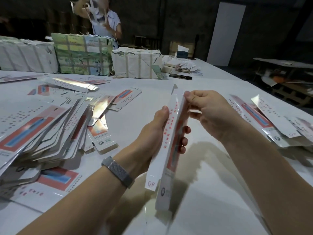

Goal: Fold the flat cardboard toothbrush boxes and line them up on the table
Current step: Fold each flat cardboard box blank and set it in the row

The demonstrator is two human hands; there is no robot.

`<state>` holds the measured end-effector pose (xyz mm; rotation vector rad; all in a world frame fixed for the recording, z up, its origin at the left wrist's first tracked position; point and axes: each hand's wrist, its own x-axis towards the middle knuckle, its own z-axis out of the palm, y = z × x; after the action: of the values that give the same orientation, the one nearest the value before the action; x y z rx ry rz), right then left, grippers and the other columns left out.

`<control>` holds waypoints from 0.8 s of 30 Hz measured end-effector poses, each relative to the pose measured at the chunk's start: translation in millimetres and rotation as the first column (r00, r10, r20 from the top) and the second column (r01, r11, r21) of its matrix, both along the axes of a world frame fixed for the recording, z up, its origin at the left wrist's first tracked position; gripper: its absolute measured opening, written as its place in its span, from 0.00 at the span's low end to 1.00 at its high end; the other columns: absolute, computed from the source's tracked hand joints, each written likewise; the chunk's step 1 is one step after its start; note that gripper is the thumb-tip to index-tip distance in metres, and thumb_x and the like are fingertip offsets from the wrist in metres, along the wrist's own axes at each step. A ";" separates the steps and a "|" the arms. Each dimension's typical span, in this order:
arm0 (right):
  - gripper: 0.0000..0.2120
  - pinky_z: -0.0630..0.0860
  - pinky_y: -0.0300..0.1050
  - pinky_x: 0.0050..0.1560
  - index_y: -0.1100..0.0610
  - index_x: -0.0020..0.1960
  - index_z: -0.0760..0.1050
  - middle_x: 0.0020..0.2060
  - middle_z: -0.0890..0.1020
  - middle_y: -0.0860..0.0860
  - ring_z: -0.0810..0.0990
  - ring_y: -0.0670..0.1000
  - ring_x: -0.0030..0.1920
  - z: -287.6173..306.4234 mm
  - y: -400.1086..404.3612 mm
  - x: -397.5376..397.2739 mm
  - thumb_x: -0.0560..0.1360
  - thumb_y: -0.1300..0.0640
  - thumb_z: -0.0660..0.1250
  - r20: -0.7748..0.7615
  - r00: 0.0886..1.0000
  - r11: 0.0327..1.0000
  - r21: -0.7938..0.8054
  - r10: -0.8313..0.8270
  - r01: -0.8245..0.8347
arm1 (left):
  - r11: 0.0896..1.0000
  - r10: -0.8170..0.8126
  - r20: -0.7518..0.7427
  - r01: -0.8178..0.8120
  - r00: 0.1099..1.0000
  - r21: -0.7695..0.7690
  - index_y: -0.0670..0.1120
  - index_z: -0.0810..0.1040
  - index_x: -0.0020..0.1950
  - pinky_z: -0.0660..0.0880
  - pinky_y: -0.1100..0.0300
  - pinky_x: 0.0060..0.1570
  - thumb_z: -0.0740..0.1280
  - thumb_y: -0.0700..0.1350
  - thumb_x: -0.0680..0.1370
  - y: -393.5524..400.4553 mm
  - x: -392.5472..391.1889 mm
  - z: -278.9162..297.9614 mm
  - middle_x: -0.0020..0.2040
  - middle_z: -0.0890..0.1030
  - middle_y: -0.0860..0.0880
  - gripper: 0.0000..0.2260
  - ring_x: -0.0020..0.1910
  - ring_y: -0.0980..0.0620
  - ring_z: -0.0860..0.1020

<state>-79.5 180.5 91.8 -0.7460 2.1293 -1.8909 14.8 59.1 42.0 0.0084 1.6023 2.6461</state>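
On the left of the bench (211, 78) lies a loose heap of flats (42, 133), fanned and overlapping, printed faces up, with a few more scattered behind it toward the wrapped bundles (83, 55) at the far edge. Right of the heap, over bare bench, the left hand (152, 133), a watch band (118, 172) on its wrist, cradles the box (172, 143) from the left side: thumb along the near face, fingertips curled round and showing on the far side. The box is part-formed, a narrow tube held off the bench, its long axis running from near the person's body away toward the far edge, tilted slightly to the right at the top. Its lower flap marked QF (151, 184) hangs open. The right hand (213, 116) comes in from the right and pinches the upper end of the box between thumb and forefinger, so both hands hold the same box, left low and mid, right high. The top end seems the part being worked, and the right hand is the nearer one to close it. Farther right, a small pile (271, 122) of similar pieces rests near the bench edge; whether they are folded I cannot tell.
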 end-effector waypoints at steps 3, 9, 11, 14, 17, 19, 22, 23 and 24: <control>0.08 0.75 0.50 0.54 0.60 0.49 0.76 0.43 0.77 0.54 0.76 0.51 0.47 -3.3 -5.3 6.7 0.81 0.55 0.64 0.016 1.000 0.993 -0.121 -0.006 0.008 | 0.999 -0.008 -0.024 0.009 1.000 0.040 0.42 0.69 0.70 0.78 0.56 0.34 0.59 0.65 0.78 -1.4 -2.6 -5.8 0.42 0.78 0.43 0.31 0.35 0.48 0.77; 0.13 0.78 0.50 0.44 0.47 0.65 0.75 0.49 0.81 0.53 0.76 0.55 0.47 -22.1 -14.0 18.3 0.82 0.50 0.60 0.239 0.948 0.959 -0.240 0.209 -0.151 | 0.966 -0.079 -0.158 0.115 0.984 0.231 0.43 0.86 0.50 0.82 0.54 0.43 0.78 0.62 0.62 -15.4 2.4 -6.2 0.39 0.81 0.45 0.26 0.37 0.49 0.82; 0.13 0.79 0.64 0.55 0.41 0.63 0.75 0.46 0.84 0.52 0.78 0.56 0.47 -26.3 -15.5 19.9 0.80 0.52 0.64 0.228 0.943 0.957 -0.215 0.242 -0.193 | 0.977 -0.038 -0.131 0.065 0.991 0.205 0.46 0.88 0.48 0.83 0.50 0.47 0.73 0.62 0.64 -17.9 2.5 -6.4 0.39 0.82 0.45 0.23 0.38 0.48 0.83; 0.19 0.72 0.71 0.63 0.40 0.65 0.74 0.50 0.86 0.52 0.83 0.55 0.53 -30.6 -16.4 18.3 0.76 0.53 0.66 0.188 0.954 0.949 -0.256 0.234 -0.183 | 0.989 0.016 -0.120 0.002 0.993 0.147 0.47 0.85 0.53 0.83 0.50 0.45 0.69 0.59 0.70 -21.2 3.2 -8.6 0.37 0.81 0.45 0.20 0.36 0.48 0.82; 0.19 0.80 0.62 0.57 0.43 0.66 0.73 0.50 0.86 0.53 0.83 0.58 0.53 -32.5 -17.9 15.5 0.76 0.55 0.65 0.183 0.945 0.923 -0.327 0.270 -0.201 | 0.996 0.092 -0.101 -0.093 0.991 -0.010 0.48 0.77 0.60 0.82 0.50 0.45 0.67 0.59 0.72 -20.7 4.6 -7.3 0.37 0.81 0.45 0.22 0.36 0.48 0.82; 0.17 0.83 0.55 0.53 0.44 0.64 0.73 0.50 0.86 0.54 0.84 0.58 0.52 -32.1 -18.1 13.2 0.77 0.57 0.65 0.161 0.948 0.910 -0.361 0.275 -0.202 | 0.951 0.222 -0.115 -0.241 0.968 -0.196 0.49 0.69 0.66 0.82 0.54 0.41 0.68 0.61 0.71 -21.5 1.8 -6.3 0.38 0.82 0.48 0.28 0.36 0.49 0.83; 0.15 0.83 0.52 0.49 0.44 0.62 0.74 0.50 0.85 0.57 0.85 0.58 0.51 -32.0 -17.0 12.1 0.81 0.60 0.63 0.096 0.969 0.931 -0.314 0.227 -0.187 | 0.828 0.361 -0.299 -0.451 0.883 -0.332 0.58 0.59 0.69 0.81 0.60 0.38 0.69 0.57 0.76 -27.0 -1.4 -7.5 0.41 0.85 0.48 0.26 0.38 0.52 0.85; 0.15 0.83 0.51 0.48 0.45 0.62 0.74 0.50 0.85 0.58 0.85 0.57 0.50 -32.6 -16.2 11.8 0.81 0.61 0.62 0.071 0.973 0.936 -0.296 0.220 -0.190 | 0.794 0.373 -0.353 -0.492 0.858 -0.357 0.61 0.58 0.68 0.82 0.60 0.41 0.67 0.56 0.77 -28.5 -1.1 -7.1 0.43 0.84 0.46 0.24 0.40 0.52 0.85; 0.15 0.84 0.50 0.47 0.45 0.62 0.74 0.50 0.84 0.59 0.85 0.56 0.49 -32.8 -15.3 11.9 0.81 0.62 0.63 0.046 0.976 0.941 -0.279 0.215 -0.194 | 0.769 0.366 -0.391 -0.511 0.845 -0.383 0.63 0.59 0.69 0.82 0.59 0.43 0.65 0.56 0.77 -29.6 -0.8 -6.6 0.46 0.84 0.45 0.23 0.42 0.51 0.85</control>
<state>-67.6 165.2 59.0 -0.8939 1.6909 -2.0828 14.0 29.5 35.4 0.0041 2.6257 2.5478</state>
